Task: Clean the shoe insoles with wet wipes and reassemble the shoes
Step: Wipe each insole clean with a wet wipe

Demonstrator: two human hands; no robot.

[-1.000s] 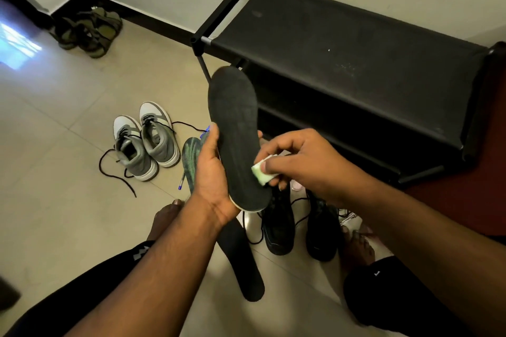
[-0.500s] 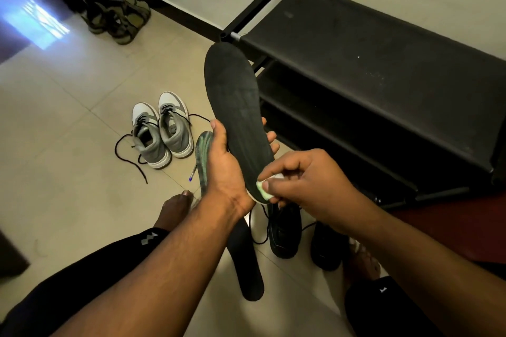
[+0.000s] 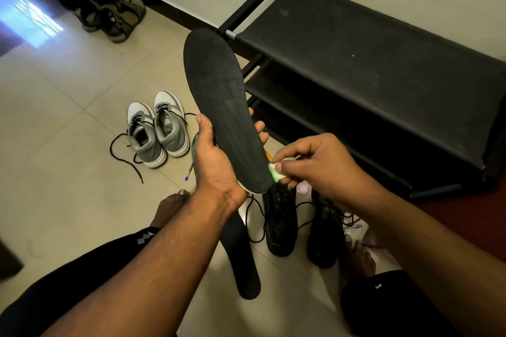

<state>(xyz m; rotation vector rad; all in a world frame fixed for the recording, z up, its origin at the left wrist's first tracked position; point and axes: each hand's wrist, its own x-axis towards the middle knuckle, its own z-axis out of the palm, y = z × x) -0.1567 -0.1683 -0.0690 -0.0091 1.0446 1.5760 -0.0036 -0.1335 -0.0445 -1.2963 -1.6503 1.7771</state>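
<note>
My left hand (image 3: pixel 216 161) grips a long black insole (image 3: pixel 219 101) near its heel, toe end pointing up and away. My right hand (image 3: pixel 315 164) pinches a small folded pale green wet wipe (image 3: pixel 275 172) against the insole's lower right edge. A second black insole (image 3: pixel 241 254) lies flat on the floor below my hands. Beside it stand two black lace-up shoes (image 3: pixel 282 221), partly hidden by my right arm. A greenish patterned insole (image 3: pixel 195 145) peeks out behind my left hand.
A pair of grey and white sneakers (image 3: pixel 157 131) with loose black laces sits on the tiled floor to the left. A blue pen (image 3: pixel 189 172) lies near them. A black shoe rack (image 3: pixel 369 68) stands against the wall. Olive sandals (image 3: pixel 112 16) rest in the far corner.
The wipe has slid down the insole from its middle to the heel-end edge. The view has shifted so the rack and shoes appear further right.
</note>
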